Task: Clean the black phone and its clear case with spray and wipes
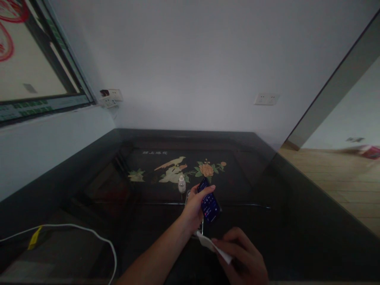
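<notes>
My left hand (194, 208) is wrapped round a smartphone (210, 206), its thumb lying across the lit, dark-blue screen. The phone is tilted above the black tabletop. Closer to me and to the right, my right hand (242, 255) pinches a folded white tissue or cloth (212, 245). The white piece sits just below the phone, apart from its screen. Just beyond my left hand a small clear bottle (182, 185) with a white cap stands upright. Something shiny lies partly hidden behind and under my left hand; I cannot make out what it is.
The glossy black table (258, 190) bears a picture of birds and flowers (175, 170). A white cable (89, 229) with a yellow tag (35, 238) curves over its left side. Wall sockets (266, 99) are on the wall behind. A window (35, 59) is at left, wooden floor (332, 174) at right.
</notes>
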`<state>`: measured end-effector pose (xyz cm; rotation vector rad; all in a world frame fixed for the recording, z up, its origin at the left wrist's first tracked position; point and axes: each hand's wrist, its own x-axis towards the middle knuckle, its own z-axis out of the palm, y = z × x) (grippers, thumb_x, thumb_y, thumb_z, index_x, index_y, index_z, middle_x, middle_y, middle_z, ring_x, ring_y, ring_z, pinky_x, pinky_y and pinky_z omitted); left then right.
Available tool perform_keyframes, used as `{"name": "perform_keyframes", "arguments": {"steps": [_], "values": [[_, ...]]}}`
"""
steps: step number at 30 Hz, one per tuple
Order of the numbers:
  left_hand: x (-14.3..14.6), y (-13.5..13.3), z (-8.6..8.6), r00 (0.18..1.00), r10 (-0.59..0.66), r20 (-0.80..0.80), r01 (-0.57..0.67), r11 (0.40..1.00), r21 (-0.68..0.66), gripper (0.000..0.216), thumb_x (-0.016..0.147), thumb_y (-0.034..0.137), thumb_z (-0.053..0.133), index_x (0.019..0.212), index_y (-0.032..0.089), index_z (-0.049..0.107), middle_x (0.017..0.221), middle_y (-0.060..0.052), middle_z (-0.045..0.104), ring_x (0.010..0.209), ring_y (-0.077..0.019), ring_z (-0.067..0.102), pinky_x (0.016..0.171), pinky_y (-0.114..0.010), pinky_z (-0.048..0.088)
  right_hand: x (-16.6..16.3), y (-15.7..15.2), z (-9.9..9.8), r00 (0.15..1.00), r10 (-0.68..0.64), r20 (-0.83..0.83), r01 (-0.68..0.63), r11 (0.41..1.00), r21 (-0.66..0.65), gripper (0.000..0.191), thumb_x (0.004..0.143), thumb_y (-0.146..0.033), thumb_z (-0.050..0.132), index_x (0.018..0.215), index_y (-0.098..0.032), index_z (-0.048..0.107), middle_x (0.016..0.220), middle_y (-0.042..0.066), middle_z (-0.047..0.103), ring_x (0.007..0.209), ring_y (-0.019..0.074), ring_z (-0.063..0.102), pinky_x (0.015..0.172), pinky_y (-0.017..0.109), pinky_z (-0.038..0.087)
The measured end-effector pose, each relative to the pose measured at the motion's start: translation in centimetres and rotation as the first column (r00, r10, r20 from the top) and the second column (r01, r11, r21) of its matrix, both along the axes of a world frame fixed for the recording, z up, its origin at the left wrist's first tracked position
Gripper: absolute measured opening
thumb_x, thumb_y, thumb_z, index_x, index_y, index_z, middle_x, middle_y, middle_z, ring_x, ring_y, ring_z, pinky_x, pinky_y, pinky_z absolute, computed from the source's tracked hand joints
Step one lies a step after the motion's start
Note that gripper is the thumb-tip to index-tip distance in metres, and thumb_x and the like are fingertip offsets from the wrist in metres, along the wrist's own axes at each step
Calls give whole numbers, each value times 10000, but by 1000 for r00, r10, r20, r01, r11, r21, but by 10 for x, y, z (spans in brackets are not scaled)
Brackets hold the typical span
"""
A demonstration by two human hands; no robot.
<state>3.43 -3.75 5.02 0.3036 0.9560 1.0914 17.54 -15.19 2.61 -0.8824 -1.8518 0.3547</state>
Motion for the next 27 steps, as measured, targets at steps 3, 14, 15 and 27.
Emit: {"name": "perform_keyframes", "arguments": {"steps": [3,14,15,27], "values": [[-1,2,-2,999,11,-32,-11,1000,15,638,658,272,914,1189,209,567,794,24,641,609,-127,635,594,-253,537,5,-1,15,966,-222,-130,232,970,70,355,862,-66,686,1136,-284,744,868,42,599,726,173,632,564,267,538],[2,1,-7,999,31,-36,-29,998,50,723,626,266,931,1231,208,540,892,-30,684,725,-178,681,629,-271,537,8,13,0,978,-209,22,206,974,92,439,887,-57,580,1224,-295,730,977,75,633,847,208,666,684,309,583],[2,1,-7,998,37,-40,-35,998,51,718,621,266,933,1222,207,544,881,-26,681,712,-172,674,619,-266,534,4,13,-2,983,-182,37,179,981,80,450,888,-43,564,1228,-290,724,977,75,632,859,204,668,702,304,585],[-1,-1,1,997,-5,-77,10,998,65,771,600,303,944,1246,224,529,799,28,618,579,-107,597,574,-248,521,-12,3,-10,964,211,161,-200,976,-83,418,876,-38,588,1219,-259,680,951,61,659,828,178,654,689,272,556]]}}
